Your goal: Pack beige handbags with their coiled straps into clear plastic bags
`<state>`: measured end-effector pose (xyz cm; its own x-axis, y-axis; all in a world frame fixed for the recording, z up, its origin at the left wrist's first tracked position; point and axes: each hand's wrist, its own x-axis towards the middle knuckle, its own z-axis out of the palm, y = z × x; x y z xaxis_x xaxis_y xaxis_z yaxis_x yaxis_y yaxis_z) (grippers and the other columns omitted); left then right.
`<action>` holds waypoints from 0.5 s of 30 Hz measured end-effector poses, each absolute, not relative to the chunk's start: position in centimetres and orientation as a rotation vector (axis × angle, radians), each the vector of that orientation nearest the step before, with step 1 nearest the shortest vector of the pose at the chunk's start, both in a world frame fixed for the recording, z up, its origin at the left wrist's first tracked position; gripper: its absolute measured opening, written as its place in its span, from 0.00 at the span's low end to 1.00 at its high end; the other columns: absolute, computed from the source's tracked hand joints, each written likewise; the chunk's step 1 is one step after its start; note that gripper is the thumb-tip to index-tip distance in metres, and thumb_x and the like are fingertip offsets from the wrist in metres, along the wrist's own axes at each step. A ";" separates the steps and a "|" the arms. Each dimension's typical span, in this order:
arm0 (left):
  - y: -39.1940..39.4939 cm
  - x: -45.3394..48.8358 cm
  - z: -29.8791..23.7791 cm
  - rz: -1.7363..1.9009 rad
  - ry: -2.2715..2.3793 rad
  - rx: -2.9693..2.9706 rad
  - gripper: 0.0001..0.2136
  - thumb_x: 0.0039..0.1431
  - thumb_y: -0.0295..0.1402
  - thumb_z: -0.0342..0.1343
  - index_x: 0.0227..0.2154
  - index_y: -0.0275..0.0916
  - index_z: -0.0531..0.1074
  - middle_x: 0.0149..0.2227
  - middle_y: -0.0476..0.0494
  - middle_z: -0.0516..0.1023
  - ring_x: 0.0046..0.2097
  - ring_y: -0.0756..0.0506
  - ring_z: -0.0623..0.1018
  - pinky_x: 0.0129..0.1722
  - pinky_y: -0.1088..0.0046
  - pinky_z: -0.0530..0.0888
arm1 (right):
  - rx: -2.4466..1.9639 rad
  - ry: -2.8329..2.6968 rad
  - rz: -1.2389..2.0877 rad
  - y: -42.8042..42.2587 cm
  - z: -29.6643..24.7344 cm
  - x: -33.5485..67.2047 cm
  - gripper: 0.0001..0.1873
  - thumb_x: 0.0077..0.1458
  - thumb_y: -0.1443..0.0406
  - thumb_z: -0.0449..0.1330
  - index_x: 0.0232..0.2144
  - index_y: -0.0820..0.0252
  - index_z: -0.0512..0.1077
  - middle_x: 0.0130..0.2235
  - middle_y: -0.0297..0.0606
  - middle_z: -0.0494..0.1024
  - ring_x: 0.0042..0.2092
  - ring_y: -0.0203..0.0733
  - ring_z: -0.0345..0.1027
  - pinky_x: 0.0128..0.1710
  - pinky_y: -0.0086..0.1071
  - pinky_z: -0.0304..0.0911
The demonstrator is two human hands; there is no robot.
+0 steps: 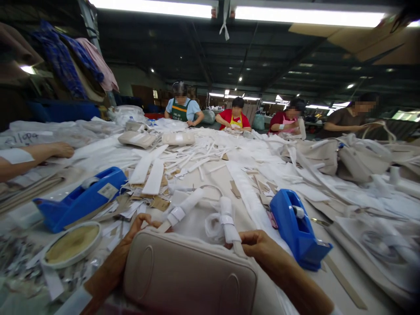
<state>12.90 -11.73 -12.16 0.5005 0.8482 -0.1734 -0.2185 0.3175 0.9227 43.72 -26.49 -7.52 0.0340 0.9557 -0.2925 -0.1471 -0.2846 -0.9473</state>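
A beige handbag [190,271] lies close in front of me, its broad stitched side facing up toward me. Its handle runs out past the far edge, and white foam wrap [226,214] covers parts of it near both ends. My left hand [133,236] grips the bag's far left corner, the fingers bent beside the strap's base. At the far right corner my right hand [257,243] pinches near the base of the other wrapped strap end. Some fingertips of both hands are hidden behind the bag and strap.
Blue tape dispensers stand to the left [108,188] and right [292,223]. A round tin [74,245] sits at the left among paper scraps [131,205]. More bags [354,157] lie at the right. A co-worker's arm [42,155] reaches in from the left; several people work across the table.
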 end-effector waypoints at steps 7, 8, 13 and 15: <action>-11.6 12.8 -12.4 0.894 0.809 1.084 0.14 0.53 0.37 0.65 0.34 0.45 0.63 0.47 0.54 0.75 0.43 0.42 0.79 0.38 0.69 0.78 | -1.099 -0.702 1.319 -27.8 -9.3 41.1 0.11 0.53 0.58 0.67 0.37 0.57 0.77 0.33 0.32 0.78 0.33 0.34 0.65 0.34 0.27 0.58; -11.5 12.8 -12.2 0.884 0.834 1.127 0.14 0.52 0.37 0.66 0.33 0.44 0.64 0.47 0.53 0.75 0.43 0.42 0.78 0.38 0.70 0.78 | -1.074 -0.684 1.321 -27.8 -9.5 40.9 0.11 0.54 0.57 0.66 0.38 0.57 0.76 0.34 0.32 0.77 0.33 0.34 0.65 0.34 0.27 0.58; -11.4 12.6 -11.8 0.852 0.897 1.237 0.15 0.46 0.34 0.68 0.34 0.41 0.68 0.41 0.52 0.74 0.37 0.46 0.77 0.36 0.75 0.75 | -0.975 -0.616 1.310 -27.7 -10.6 40.6 0.12 0.54 0.57 0.67 0.36 0.56 0.74 0.32 0.30 0.73 0.32 0.33 0.61 0.33 0.26 0.57; -11.4 12.5 -11.9 0.827 0.893 1.215 0.16 0.45 0.35 0.69 0.34 0.42 0.68 0.40 0.52 0.75 0.34 0.47 0.76 0.33 0.75 0.74 | -0.961 -0.583 1.276 -27.8 -10.9 40.5 0.12 0.53 0.56 0.68 0.33 0.57 0.72 0.30 0.29 0.70 0.31 0.32 0.59 0.31 0.25 0.56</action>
<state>12.53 -11.38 -11.87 0.4252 0.8966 -0.1236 -0.0546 0.1617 0.9853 40.46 -27.79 -10.90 0.2312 0.9629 -0.1391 -0.5253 0.0032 -0.8509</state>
